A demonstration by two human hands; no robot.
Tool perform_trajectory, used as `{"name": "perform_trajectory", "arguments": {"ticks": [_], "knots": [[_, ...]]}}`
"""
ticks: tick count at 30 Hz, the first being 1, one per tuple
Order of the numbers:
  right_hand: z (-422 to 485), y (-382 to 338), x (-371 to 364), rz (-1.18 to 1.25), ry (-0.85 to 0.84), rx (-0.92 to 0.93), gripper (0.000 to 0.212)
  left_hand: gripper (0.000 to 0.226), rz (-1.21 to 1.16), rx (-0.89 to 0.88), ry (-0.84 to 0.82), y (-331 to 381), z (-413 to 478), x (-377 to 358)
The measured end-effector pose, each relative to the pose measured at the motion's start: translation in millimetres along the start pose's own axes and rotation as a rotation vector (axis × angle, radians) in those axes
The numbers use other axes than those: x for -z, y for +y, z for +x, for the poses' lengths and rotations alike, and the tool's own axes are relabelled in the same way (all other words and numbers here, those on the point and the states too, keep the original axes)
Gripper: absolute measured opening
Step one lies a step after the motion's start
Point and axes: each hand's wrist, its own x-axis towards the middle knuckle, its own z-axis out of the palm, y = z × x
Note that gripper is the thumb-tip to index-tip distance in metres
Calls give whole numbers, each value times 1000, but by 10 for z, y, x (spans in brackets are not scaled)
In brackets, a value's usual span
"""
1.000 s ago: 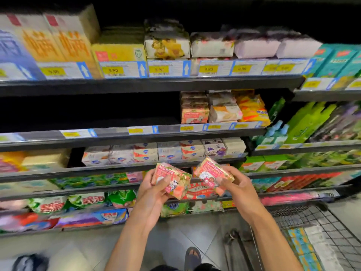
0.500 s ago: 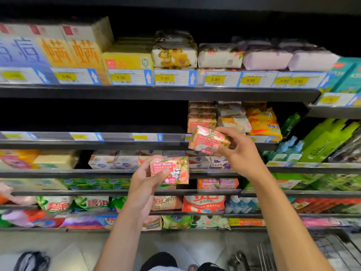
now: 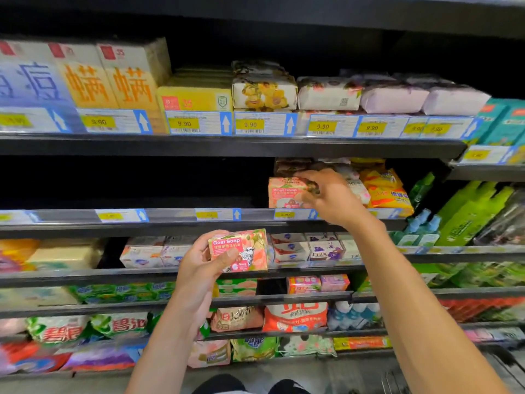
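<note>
My left hand [image 3: 199,268] grips a pink Goat Soap box [image 3: 241,250] at chest height in front of the shelves, label facing me. My right hand [image 3: 329,197] reaches onto the second shelf and holds a second pink Goat Soap box [image 3: 284,191] by its right end, on top of the stack of the same boxes there. The fingers are curled round the box's edge. The stack below it stands just behind the shelf's price strip.
Black shop shelves [image 3: 227,146] are full of soap bars and packs. Yellow packets [image 3: 386,191] lie right of the stack, green bottles [image 3: 468,214] further right. The second shelf left of the stack is dark and bare. A trolley edge [image 3: 395,382] shows bottom right.
My right hand has carried its soap box up from beside the left hand onto the stack on the second shelf. The left hand has risen a little with its box. The view has tilted upward.
</note>
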Motion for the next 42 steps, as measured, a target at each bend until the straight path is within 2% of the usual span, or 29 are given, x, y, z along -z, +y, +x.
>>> {"name": "perform_trajectory", "arguments": {"ticks": [5, 8, 17, 26, 33, 37, 42], "knots": [[71, 60, -77, -156, -1, 19, 51, 71, -7, -18, 9, -36, 57, 12], [67, 81, -130, -284, 8, 37, 47, 67, -6, -27, -9, -62, 91, 8], [-23, 93, -173, -403, 103, 72, 44, 50, -30, -29, -14, -122, 115, 2], [-126, 240, -235, -431, 201, 146, 40, 62, 26, -12, -8, -167, 80, 8], [-231, 277, -357, -531, 321, 153, 39, 55, 78, -39, 4, -100, 84, 23], [-307, 249, -468, -530, 404, 151, 45, 50, 166, -99, -19, 83, 143, 7], [-436, 113, -642, -458, 410, 236, 61, 35, 248, -193, -30, 467, 385, -12]]}}
